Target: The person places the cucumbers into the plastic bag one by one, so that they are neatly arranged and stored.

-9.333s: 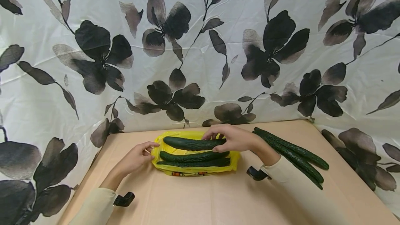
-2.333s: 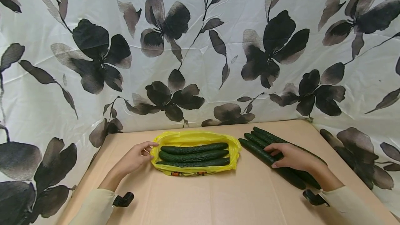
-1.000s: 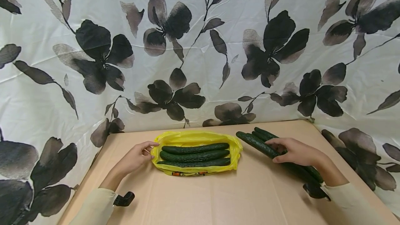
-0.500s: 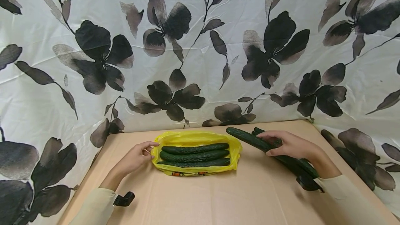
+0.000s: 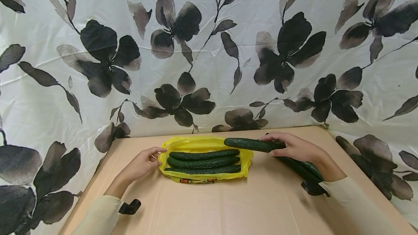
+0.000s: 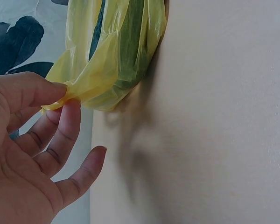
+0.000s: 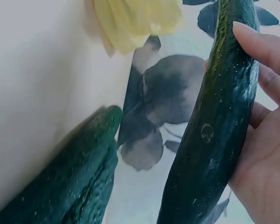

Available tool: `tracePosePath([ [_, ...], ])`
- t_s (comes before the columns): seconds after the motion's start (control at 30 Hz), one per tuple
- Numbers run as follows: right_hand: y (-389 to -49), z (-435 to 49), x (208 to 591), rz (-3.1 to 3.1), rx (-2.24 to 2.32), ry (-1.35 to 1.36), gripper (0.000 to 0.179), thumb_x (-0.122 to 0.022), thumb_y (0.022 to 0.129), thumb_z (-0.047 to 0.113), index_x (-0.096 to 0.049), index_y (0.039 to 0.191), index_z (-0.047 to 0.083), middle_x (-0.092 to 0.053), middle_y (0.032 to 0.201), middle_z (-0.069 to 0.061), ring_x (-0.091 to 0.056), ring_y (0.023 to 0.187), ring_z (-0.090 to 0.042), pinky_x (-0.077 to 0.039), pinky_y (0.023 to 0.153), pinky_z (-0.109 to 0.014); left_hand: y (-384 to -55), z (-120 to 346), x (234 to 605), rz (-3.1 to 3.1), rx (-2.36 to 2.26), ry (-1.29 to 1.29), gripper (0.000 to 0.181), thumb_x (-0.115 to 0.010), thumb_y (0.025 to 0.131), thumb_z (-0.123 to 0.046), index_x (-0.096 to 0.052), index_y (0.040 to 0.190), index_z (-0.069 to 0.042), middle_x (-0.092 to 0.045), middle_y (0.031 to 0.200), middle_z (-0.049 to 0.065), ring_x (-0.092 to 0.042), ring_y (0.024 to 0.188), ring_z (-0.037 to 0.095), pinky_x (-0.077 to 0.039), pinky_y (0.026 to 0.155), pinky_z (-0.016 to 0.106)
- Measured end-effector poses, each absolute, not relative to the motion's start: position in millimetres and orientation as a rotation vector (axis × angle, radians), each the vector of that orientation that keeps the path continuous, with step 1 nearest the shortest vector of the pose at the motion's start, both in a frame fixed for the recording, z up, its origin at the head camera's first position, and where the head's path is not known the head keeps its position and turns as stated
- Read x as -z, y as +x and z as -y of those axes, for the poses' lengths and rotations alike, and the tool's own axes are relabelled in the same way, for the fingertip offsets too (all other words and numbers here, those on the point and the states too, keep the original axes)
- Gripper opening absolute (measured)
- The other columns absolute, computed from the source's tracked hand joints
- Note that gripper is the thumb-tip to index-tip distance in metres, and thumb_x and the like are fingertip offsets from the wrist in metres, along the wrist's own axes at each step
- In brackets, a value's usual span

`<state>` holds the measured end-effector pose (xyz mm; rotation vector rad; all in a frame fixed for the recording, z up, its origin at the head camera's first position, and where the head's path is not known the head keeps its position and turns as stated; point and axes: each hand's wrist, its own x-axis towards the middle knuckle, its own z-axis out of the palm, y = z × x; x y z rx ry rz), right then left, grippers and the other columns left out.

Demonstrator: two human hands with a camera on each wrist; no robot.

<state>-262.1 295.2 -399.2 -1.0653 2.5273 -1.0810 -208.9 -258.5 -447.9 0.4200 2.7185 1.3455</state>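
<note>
"What differs in the head view?"

"The held cucumber (image 5: 245,144). Half a second back it slants toward ten o'clock; now it points to nine, gripped by the right hand (image 5: 297,151). Its tip overlaps the rim of the yellow bag (image 5: 191,141) at the bag's two o'clock; I can't tell whether they touch."

"And around it?"

"Three cucumbers (image 5: 204,162) lie in the yellow bag, as before, and the left hand (image 5: 143,164) stays at its nine o'clock. Other cucumbers (image 5: 302,170) lie on the table (image 5: 212,209) at its three."

"Does the left wrist view add anything?"

"Yes, fingertips (image 6: 71,109) pinching the yellow bag's edge; the head view leaves that pinch unclear."

"And the right wrist view?"

"A small pale mark (image 7: 206,133) on the held cucumber, with the thumb (image 7: 263,44) across it. A lying cucumber (image 7: 79,172) shows at eight o'clock, the yellow bag at twelve."
</note>
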Motion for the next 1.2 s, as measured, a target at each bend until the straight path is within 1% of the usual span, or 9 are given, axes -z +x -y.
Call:
tracePosePath([
  [0.13, -261.5, -283.0, 393.6, -2.505, 1.07, -1.089, 0.047, -0.07, 0.096, 0.025, -0.056, 0.141, 0.029, -0.059, 0.138, 0.007, -0.055, 0.125, -0.015, -0.046, 0.101, -0.027, -209.8, 257.2, 448.7, -2.724, -1.345, 0.42, 0.045, -0.064, 0.089, 0.007, -0.06, 0.133, 0.005, -0.061, 0.099, 0.016, -0.057, 0.085, 0.024, -0.051, 0.072, 0.034],
  [0.2, -261.0, -274.9, 390.2, -2.498, 1.061, -1.091, 0.047, -0.071, 0.096, 0.027, -0.057, 0.141, 0.03, -0.058, 0.14, 0.007, -0.054, 0.129, -0.018, -0.047, 0.102, -0.03, -209.9, 256.5, 449.0, -2.726, -1.345, 0.416, 0.044, -0.064, 0.089, 0.007, -0.06, 0.133, 0.004, -0.062, 0.099, 0.015, -0.057, 0.085, 0.025, -0.051, 0.072, 0.034],
  [0.3, -261.8, -261.4, 386.2, -2.486, 1.036, -1.119, 0.048, -0.071, 0.096, 0.028, -0.057, 0.142, 0.029, -0.056, 0.142, 0.006, -0.052, 0.133, -0.021, -0.047, 0.105, -0.039, -209.3, 256.7, 449.2, -2.722, -1.346, 0.418, 0.045, -0.064, 0.089, 0.008, -0.06, 0.133, 0.004, -0.062, 0.099, 0.016, -0.057, 0.086, 0.026, -0.051, 0.072, 0.034],
  [0.43, -264.4, -244.9, 382.3, -2.461, 1.025, -1.161, 0.049, -0.072, 0.095, 0.027, -0.056, 0.142, 0.029, -0.056, 0.142, 0.006, -0.051, 0.132, -0.022, -0.045, 0.104, -0.048, -208.9, 257.2, 448.8, -2.712, -1.352, 0.416, 0.045, -0.064, 0.089, 0.008, -0.06, 0.133, 0.005, -0.061, 0.099, 0.015, -0.056, 0.086, 0.026, -0.05, 0.072, 0.033],
  [0.57, -268.1, -229.1, 379.8, -2.43, 1.039, -1.183, 0.048, -0.072, 0.095, 0.028, -0.057, 0.14, 0.03, -0.057, 0.139, 0.009, -0.052, 0.129, -0.018, -0.046, 0.104, -0.047, -209.2, 257.2, 448.2, -2.716, -1.346, 0.418, 0.045, -0.064, 0.089, 0.008, -0.06, 0.133, 0.004, -0.061, 0.1, 0.016, -0.056, 0.086, 0.026, -0.051, 0.072, 0.033],
  [0.7, -270.5, -213.7, 376.4, -2.387, 1.069, -1.213, 0.048, -0.073, 0.094, 0.025, -0.058, 0.139, 0.031, -0.058, 0.138, 0.01, -0.052, 0.131, -0.017, -0.045, 0.106, -0.05, -209.8, 257.3, 446.8, -2.721, -1.337, 0.416, 0.044, -0.063, 0.089, 0.008, -0.06, 0.133, 0.004, -0.061, 0.1, 0.017, -0.056, 0.086, 0.026, -0.051, 0.072, 0.033],
  [0.93, -273.9, -186.9, 368.8, -2.286, 1.122, -1.303, 0.048, -0.072, 0.095, 0.023, -0.058, 0.14, 0.028, -0.055, 0.144, 0.007, -0.049, 0.135, -0.018, -0.038, 0.112, -0.057, -210.9, 257.6, 445.9, -2.725, -1.329, 0.407, 0.045, -0.064, 0.089, 0.008, -0.06, 0.133, 0.004, -0.061, 0.1, 0.016, -0.056, 0.086, 0.024, -0.051, 0.072, 0.035],
  [1.07, -276.3, -174.0, 366.3, -2.255, 1.145, -1.322, 0.048, -0.072, 0.095, 0.024, -0.058, 0.14, 0.028, -0.053, 0.146, 0.004, -0.049, 0.134, -0.019, -0.039, 0.111, -0.056, -210.7, 257.6, 445.8, -2.717, -1.332, 0.406, 0.045, -0.064, 0.089, 0.007, -0.059, 0.134, 0.004, -0.061, 0.101, 0.015, -0.056, 0.087, 0.026, -0.051, 0.073, 0.035],
  [1.2, -279.7, -159.6, 367.0, -2.235, 1.159, -1.352, 0.047, -0.072, 0.094, 0.023, -0.058, 0.139, 0.028, -0.055, 0.143, 0.006, -0.052, 0.13, -0.019, -0.042, 0.109, -0.053, -210.1, 256.8, 446.6, -2.722, -1.332, 0.4, 0.044, -0.064, 0.089, 0.008, -0.06, 0.133, 0.003, -0.061, 0.1, 0.015, -0.056, 0.087, 0.027, -0.051, 0.073, 0.034],
])
